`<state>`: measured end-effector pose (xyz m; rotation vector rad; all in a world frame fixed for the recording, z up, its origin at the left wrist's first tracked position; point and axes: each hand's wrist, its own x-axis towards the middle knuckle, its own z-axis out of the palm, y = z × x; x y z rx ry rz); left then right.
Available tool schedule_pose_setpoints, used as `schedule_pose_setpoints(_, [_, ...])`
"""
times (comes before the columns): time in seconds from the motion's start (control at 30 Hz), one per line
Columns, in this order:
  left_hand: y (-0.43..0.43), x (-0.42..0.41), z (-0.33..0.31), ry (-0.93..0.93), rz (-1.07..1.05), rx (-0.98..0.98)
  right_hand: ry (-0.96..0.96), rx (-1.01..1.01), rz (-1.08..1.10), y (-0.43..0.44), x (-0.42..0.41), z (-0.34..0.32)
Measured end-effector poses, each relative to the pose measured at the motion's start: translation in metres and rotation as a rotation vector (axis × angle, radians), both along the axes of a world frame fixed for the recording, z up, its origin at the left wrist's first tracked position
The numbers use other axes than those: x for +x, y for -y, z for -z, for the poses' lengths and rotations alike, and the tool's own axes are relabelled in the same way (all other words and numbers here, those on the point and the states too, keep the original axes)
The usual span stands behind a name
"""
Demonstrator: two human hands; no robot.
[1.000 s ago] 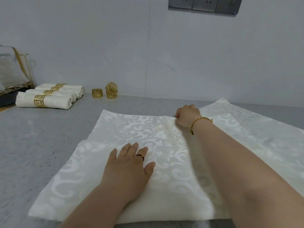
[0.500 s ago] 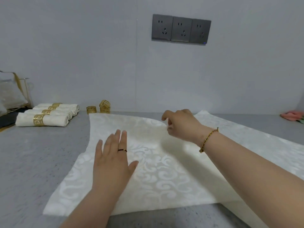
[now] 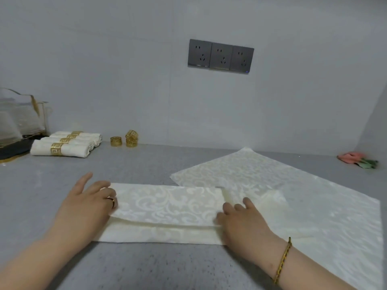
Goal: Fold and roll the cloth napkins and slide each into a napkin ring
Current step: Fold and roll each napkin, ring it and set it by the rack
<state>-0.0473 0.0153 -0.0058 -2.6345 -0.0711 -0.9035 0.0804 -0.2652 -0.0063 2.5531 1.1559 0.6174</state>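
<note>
- While a folded napkin (image 3: 167, 208) lies as a long band near the front edge of the countertop (image 3: 146, 164), its long axis runs left to right, parallel to that edge. Its top flap stops just short of the near hem.
- The left hand (image 3: 88, 204) sits at the band's left end with its fingers bent over the flap's edge and one finger lifted clear. Whether they pinch the cloth or only press it cannot be told.
- The right hand (image 3: 240, 222) sits at the right end, with its fingers loosely curled on the flap. Pinching or pressing is again unclear.
- Each hand is equally near its own end, so the next fold or roll probably runs across that left-to-right axis.
- The band's right end overlaps a flat napkin (image 3: 314, 195) spread toward the right edge.
- Rolled napkins (image 3: 60, 147) and loose napkin rings (image 3: 116, 141) sit near the far left corner, by the wall.
</note>
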Motion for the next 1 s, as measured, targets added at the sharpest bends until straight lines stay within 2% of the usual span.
schedule_pose_setpoints(0.2, [-0.028, -0.024, 0.03, -0.1, 0.047, -0.182, -0.058, -0.009, 0.202, 0.031, -0.003, -0.029])
schedule_pose_setpoints(0.43, [-0.028, -0.029, 0.052, -0.043, 0.014, -0.427, -0.218, 0.076, 0.408, 0.07, -0.002, -0.016])
schedule_pose_setpoints(0.5, [-0.025, -0.03, 0.052, -0.051, -0.009, -0.511, -0.306, 0.105, 0.376, 0.064, -0.003, -0.024])
schedule_pose_setpoints(0.6, [-0.016, -0.033, 0.045, -0.071, -0.093, -0.687, -0.549, 0.199, 0.222, 0.042, -0.006, -0.037])
schedule_pose_setpoints(0.67, [-0.012, -0.035, 0.043, -0.078, -0.121, -0.733, -0.658, 0.25, 0.107, 0.018, -0.009, -0.04])
schedule_pose_setpoints(0.83, [-0.003, -0.043, 0.034, -0.109, -0.076, -0.82, -0.727, 0.251, -0.058, -0.053, -0.004, -0.023])
schedule_pose_setpoints(1.0, [-0.004, -0.054, 0.029, -0.159, 0.017, -0.985, -0.755, 0.112, -0.027, -0.082, 0.003, 0.014])
